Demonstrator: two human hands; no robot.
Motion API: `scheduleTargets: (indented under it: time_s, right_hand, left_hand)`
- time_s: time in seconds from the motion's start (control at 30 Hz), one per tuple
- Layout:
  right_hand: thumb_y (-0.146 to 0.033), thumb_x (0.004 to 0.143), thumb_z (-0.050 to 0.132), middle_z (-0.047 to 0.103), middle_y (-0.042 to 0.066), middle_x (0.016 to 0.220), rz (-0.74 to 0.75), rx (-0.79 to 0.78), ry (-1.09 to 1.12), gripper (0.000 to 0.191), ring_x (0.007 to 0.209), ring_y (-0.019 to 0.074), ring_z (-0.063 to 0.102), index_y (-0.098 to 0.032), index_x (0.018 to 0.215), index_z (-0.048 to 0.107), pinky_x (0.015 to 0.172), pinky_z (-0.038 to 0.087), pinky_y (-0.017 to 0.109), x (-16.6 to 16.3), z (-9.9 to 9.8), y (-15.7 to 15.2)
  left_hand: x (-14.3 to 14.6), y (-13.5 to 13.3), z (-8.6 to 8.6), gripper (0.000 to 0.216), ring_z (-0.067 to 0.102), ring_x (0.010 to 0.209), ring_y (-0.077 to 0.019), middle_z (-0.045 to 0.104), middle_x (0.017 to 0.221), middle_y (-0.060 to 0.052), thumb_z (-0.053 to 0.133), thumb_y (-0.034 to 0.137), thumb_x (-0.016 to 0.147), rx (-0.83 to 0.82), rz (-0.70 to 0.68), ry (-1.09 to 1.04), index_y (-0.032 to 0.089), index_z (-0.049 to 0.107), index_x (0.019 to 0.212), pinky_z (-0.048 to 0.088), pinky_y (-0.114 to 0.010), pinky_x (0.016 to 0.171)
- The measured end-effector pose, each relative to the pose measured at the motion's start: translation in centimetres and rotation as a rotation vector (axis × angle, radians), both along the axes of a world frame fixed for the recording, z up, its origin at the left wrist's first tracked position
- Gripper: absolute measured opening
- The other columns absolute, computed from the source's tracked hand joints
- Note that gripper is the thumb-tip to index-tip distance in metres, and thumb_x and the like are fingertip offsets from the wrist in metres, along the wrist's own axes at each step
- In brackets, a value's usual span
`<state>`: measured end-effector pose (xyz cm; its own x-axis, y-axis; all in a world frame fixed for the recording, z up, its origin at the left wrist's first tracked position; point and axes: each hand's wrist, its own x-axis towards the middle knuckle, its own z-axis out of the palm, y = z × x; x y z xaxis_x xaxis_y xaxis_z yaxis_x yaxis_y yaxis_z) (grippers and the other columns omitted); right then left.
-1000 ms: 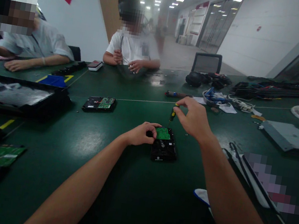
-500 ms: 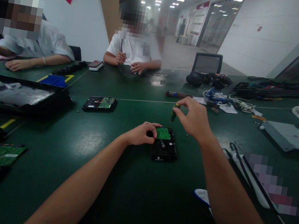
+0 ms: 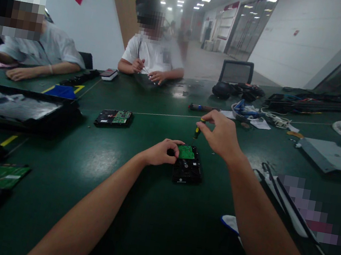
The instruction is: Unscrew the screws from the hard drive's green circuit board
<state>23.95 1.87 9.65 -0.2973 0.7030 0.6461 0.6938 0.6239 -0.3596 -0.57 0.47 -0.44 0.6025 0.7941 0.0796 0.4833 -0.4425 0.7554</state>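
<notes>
A black hard drive [image 3: 187, 172] lies on the green table with its green circuit board [image 3: 186, 152] facing up. Along its left edge, my left hand [image 3: 162, 151] is closed around the side, thumb in front and fingers behind. My right hand [image 3: 220, 132] pinches the top of a small black-and-yellow screwdriver [image 3: 196, 131], held upright above the drive's far edge. The tip is too fine to make out, so I cannot tell if it touches a screw. A tiny screw [image 3: 213, 153] lies to the right of the drive.
Another hard drive [image 3: 113, 118] lies farther left, near a black tray-like casing [image 3: 21, 112]. To the right are a grey metal box [image 3: 333, 156] and a white-and-black strip [image 3: 291, 206]. Two people sit across the table; one's hands [image 3: 147, 72] hold a thin tool.
The screwdriver has turned slightly in my right fingers, showing more yellow on its handle. My left hand and the hard drive stay in place.
</notes>
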Motion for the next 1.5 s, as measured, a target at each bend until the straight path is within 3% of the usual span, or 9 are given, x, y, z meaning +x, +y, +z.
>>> scheduleTargets:
  time_s: [0.23, 0.43, 0.67, 1.3, 1.5]
  right_hand:
    - [-0.022, 0.092, 0.063, 0.073, 0.009, 0.105, 0.031, 0.044, -0.05, 0.008, 0.102, 0.0275, 0.066, -0.022, 0.099, 0.066, 0.092, 0.048, 0.043, 0.05, -0.01, -0.01]
    - [-0.028, 0.091, 0.066, 0.074, 0.009, 0.099, -0.008, 0.016, -0.012, 0.008, 0.092, 0.0269, 0.067, -0.022, 0.095, 0.064, 0.085, 0.05, 0.042, 0.05, -0.12, 0.13]
    - [-0.025, 0.093, 0.06, 0.074, 0.009, 0.102, 0.033, 0.033, -0.035, 0.008, 0.098, 0.0266, 0.067, -0.023, 0.098, 0.067, 0.091, 0.048, 0.042, -0.02, 0.04, -0.02]
    - [-0.03, 0.092, 0.064, 0.073, 0.008, 0.096, -0.007, 0.007, 0.005, 0.007, 0.089, 0.026, 0.066, -0.023, 0.093, 0.063, 0.083, 0.049, 0.041, -0.11, -0.02, 0.03]
    - [-0.025, 0.094, 0.06, 0.072, 0.008, 0.1, 0.044, 0.02, -0.031, 0.006, 0.095, 0.0258, 0.065, -0.023, 0.097, 0.065, 0.089, 0.048, 0.042, -0.02, 0.06, 0.02]
  left_hand:
    - [0.02, -0.01, -0.06, 0.013, 0.048, 0.141, -0.0307, 0.054, 0.153, -0.007, 0.071, 0.022, 0.074, 0.009, -0.005, -0.01, 0.02, 0.067, 0.087, 0.03, -0.051, 0.121]
    - [-0.01, -0.06, -0.01, 0.012, 0.048, 0.141, -0.0304, 0.055, 0.152, -0.008, 0.071, 0.022, 0.074, 0.026, -0.013, -0.026, 0.021, 0.067, 0.086, 0.029, -0.051, 0.121]
    - [-0.08, 0.16, -0.4, 0.014, 0.049, 0.141, -0.0311, 0.054, 0.153, -0.007, 0.071, 0.022, 0.074, 0.007, -0.002, -0.024, 0.021, 0.068, 0.088, 0.03, -0.052, 0.12]
    - [-0.03, -0.02, -0.22, 0.013, 0.049, 0.14, -0.029, 0.054, 0.153, -0.006, 0.071, 0.021, 0.075, 0.025, -0.005, -0.018, 0.021, 0.068, 0.088, 0.03, -0.051, 0.121]
    - [0.01, -0.16, 0.0, 0.012, 0.049, 0.14, -0.0293, 0.055, 0.152, -0.007, 0.071, 0.021, 0.075, 0.025, -0.002, -0.021, 0.021, 0.067, 0.087, 0.03, -0.051, 0.121]
